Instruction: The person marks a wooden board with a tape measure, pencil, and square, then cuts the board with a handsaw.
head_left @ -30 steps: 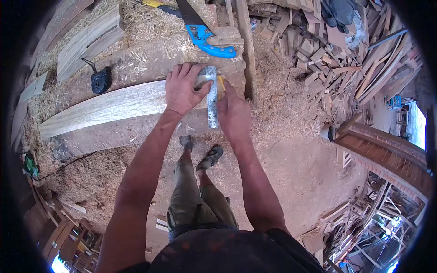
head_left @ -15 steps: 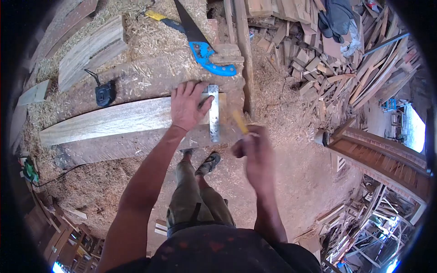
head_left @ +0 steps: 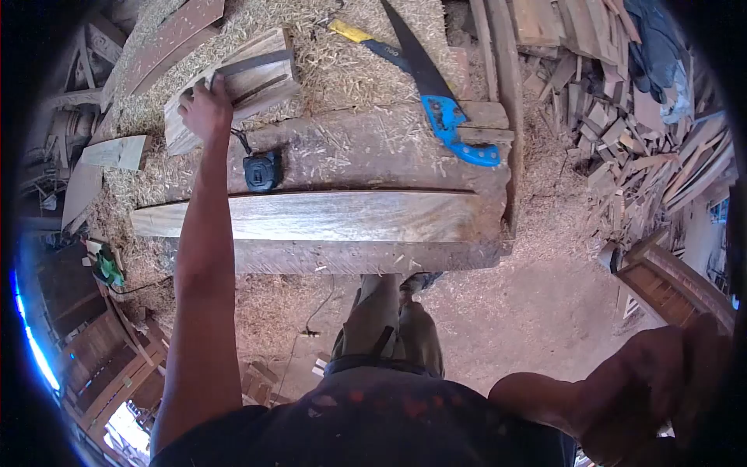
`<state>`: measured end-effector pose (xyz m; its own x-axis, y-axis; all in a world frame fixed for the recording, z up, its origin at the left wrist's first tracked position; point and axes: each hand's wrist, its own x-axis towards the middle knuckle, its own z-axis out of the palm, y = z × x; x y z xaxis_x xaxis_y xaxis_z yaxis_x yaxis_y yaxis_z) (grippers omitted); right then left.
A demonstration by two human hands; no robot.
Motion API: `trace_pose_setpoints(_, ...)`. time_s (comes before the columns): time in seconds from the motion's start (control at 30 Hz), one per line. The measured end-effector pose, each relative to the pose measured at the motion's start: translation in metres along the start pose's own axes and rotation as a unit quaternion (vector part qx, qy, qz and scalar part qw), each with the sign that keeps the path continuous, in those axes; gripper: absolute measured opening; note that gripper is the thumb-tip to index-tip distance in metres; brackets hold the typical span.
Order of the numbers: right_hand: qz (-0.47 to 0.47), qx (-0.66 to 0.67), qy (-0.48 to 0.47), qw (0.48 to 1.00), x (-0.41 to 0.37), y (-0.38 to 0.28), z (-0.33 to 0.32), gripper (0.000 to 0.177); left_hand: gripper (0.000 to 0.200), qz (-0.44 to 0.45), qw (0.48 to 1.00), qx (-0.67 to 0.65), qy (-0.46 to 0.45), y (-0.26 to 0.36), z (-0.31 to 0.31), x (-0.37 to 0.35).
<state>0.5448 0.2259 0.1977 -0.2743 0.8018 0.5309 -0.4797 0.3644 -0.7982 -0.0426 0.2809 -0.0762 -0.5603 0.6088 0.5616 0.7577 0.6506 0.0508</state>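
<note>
My left hand [head_left: 206,110] is closed on the end of a try square, whose grey metal blade [head_left: 258,64] lies across a short, wide board [head_left: 268,89] at the upper left. Just below that hand is a black tape measure [head_left: 262,171] with a cord loop. A long, tapered plank [head_left: 350,216] lies flat along the workbench [head_left: 373,257]. My right hand [head_left: 650,381] is raised close to the camera at the lower right, dark, with curled fingers. Whether the yellow pencil is still in it is hidden.
A blue-handled handsaw [head_left: 447,124] lies across a yellow-and-black tool [head_left: 366,39] at the back of the bench, amid wood shavings. Another small board [head_left: 115,152] lies at the left. Scrap wood [head_left: 615,140] is piled on the right, and a green power tool [head_left: 107,268] sits at the lower left.
My left hand has moved from the long plank to the short board, taking the square along. My right hand has swung from beside the bench up toward the camera; the pencil no longer shows.
</note>
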Motion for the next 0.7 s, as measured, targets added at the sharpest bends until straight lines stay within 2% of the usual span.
trace_pose_setpoints(0.03, 0.003, -0.004, -0.005, 1.000, 0.008, 0.006, 0.001, 0.030, 0.063, 0.030, 0.999, 0.011, 0.030, -0.004, -0.008, -0.010)
trace_pose_setpoints(0.07, 0.007, -0.005, -0.010, 1.000, 0.017, 0.009, 0.001, 0.031, 0.068, 0.083, 0.995, -0.044, -0.014, -0.017, -0.016, -0.026)
trace_pose_setpoints(0.13, 0.012, -0.012, -0.025, 1.000, 0.035, 0.016, 0.001, 0.032, 0.079, 0.039, 0.991, -0.021, -0.130, 0.002, -0.061, -0.088)
trace_pose_setpoints(0.2, 0.020, -0.025, -0.037, 0.999, 0.052, 0.024, 0.005, 0.033, 0.101, 0.050, 0.973, 0.005, -0.223, 0.013, -0.100, -0.149)
trace_pose_setpoints(0.23, 0.024, -0.027, -0.046, 0.998, 0.062, 0.027, 0.008, 0.033, 0.098, 0.031, 0.956, -0.052, -0.289, 0.014, -0.111, -0.164)
trace_pose_setpoints(0.3, 0.033, -0.036, -0.059, 0.997, 0.076, 0.033, 0.011, 0.034, 0.096, 0.002, 0.930, -0.165, -0.328, 0.011, -0.106, -0.169)
trace_pose_setpoints(0.4, 0.058, -0.072, -0.074, 0.993, 0.094, 0.047, 0.015, 0.036, 0.091, 0.077, 0.938, -0.197, -0.275, 0.019, -0.106, -0.150)
trace_pose_setpoints(0.5, 0.133, -0.198, -0.049, 0.970, 0.099, 0.077, 0.006, 0.038, 0.088, 0.119, 0.975, -0.132, -0.136, 0.030, -0.100, -0.093)
trace_pose_setpoints(0.57, 0.252, -0.340, -0.023, 0.906, 0.083, 0.138, 0.001, 0.039, 0.078, 0.106, 0.988, -0.099, -0.055, 0.026, -0.075, -0.048)
trace_pose_setpoints(0.6, 0.303, -0.404, -0.031, 0.863, 0.065, 0.175, -0.006, 0.039, 0.079, 0.085, 0.989, -0.104, -0.066, 0.023, -0.065, -0.029)
trace_pose_setpoints(0.63, 0.330, -0.463, -0.054, 0.821, 0.043, 0.212, -0.014, 0.040, 0.080, 0.066, 0.989, -0.107, -0.074, 0.017, -0.054, -0.015)
trace_pose_setpoints(0.67, 0.303, -0.537, -0.086, 0.783, 0.013, 0.248, -0.028, 0.050, 0.083, 0.077, 0.988, -0.120, -0.067, 0.008, -0.043, -0.010)
trace_pose_setpoints(0.7, 0.320, -0.627, -0.144, 0.696, -0.004, 0.264, -0.037, 0.058, 0.086, 0.090, 0.985, -0.134, -0.061, -0.001, -0.031, -0.007)
